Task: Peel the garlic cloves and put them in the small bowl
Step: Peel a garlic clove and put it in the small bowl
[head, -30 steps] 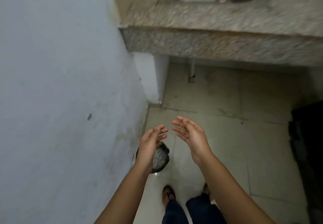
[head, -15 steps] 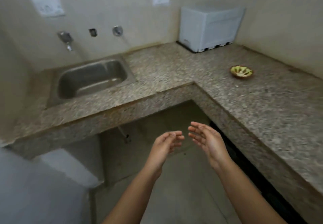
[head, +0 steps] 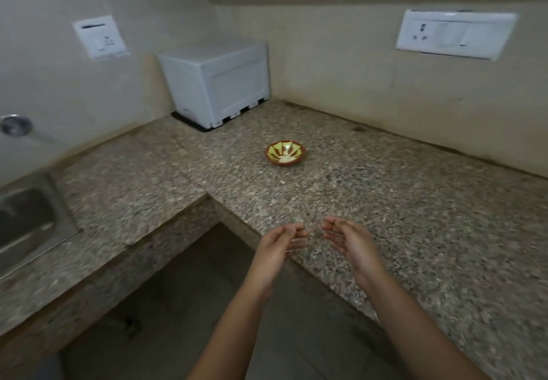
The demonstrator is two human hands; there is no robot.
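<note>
Here the small bowl (head: 285,153), red-brown with a yellow-green pattern inside, stands on the speckled stone counter (head: 415,216), out from the back corner and well clear of every edge. Whether any clove lies in it cannot be told. A tiny pale scrap (head: 282,182) lies on the stone just in front of it.

A white box (head: 219,83) fills the back corner, well apart from the bowl. A steel sink (head: 26,219) is set in the counter at the far left edge of the view, with a round metal fitting (head: 14,124) on the wall above it. A white socket plate (head: 100,37) sits on the left wall and a long switch panel (head: 453,34) on the right wall. Bare stone alone lies between the hands and the bowl.

The left hand (head: 277,249) and right hand (head: 350,241) hover at the counter's front edge beside its inner corner, palms facing, fingers loosely curled, holding nothing, close but apart.

Half a second ago the sink lay in full view and the bowl far off to the right; now the bowl is near the middle. The hands, then over the floor, now reach the counter's edge, in much the same pose.
</note>
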